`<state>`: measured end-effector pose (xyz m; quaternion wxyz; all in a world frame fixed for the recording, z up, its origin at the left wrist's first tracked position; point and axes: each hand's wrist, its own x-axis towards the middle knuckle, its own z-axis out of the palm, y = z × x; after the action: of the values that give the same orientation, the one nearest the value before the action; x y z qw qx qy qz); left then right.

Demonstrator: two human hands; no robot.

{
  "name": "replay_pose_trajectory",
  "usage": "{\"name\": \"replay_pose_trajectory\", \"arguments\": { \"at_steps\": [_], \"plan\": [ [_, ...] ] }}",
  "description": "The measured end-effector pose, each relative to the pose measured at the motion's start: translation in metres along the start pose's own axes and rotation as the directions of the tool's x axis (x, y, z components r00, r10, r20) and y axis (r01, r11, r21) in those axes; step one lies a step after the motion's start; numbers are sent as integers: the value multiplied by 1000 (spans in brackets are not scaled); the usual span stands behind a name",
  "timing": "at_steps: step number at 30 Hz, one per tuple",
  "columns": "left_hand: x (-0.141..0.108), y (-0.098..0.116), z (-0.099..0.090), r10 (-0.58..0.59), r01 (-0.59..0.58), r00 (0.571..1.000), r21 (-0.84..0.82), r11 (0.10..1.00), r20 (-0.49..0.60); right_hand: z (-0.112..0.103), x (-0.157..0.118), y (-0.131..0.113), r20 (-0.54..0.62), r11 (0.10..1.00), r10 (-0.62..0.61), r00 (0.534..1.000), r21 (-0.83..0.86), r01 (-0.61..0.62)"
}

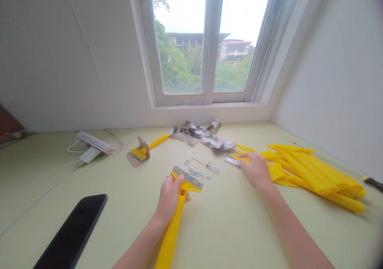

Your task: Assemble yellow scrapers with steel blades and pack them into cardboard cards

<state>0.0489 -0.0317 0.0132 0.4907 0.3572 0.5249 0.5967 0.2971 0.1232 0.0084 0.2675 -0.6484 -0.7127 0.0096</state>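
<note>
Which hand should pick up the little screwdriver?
Probably the right hand: it looks free, beside the yellow handles. The left hand is gripping a yellow scraper. The screwdriver lies on the table between them.

yellow plastic long-handled scraper (171,237), metal blade (188,177) at its far end

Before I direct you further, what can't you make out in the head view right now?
Yellow scraper's grip, held in the left hand: lower end cut off by the bottom edge of the view.
Metal piece by the right hand: partly hidden by that hand and blurred.
Small metal nuts: too small to count.
Dark tool handle: cut off by the right edge.
</note>
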Motion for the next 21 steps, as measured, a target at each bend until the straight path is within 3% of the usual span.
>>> {"name": "replay_pose_trajectory", "arguments": {
  "at_steps": [5, 21],
  "plan": [
    [1, -1, -2, 7, -7, 1000, -1, 1000, -14, -2, -2, 9, 63, 982, 53, 997, -186, -40],
    [1, -4, -1, 7, -7, 1000, 10, 1000, 30, 6, 4, -4, 65, 971, 127, 990, -211, -111]
  ]
}}
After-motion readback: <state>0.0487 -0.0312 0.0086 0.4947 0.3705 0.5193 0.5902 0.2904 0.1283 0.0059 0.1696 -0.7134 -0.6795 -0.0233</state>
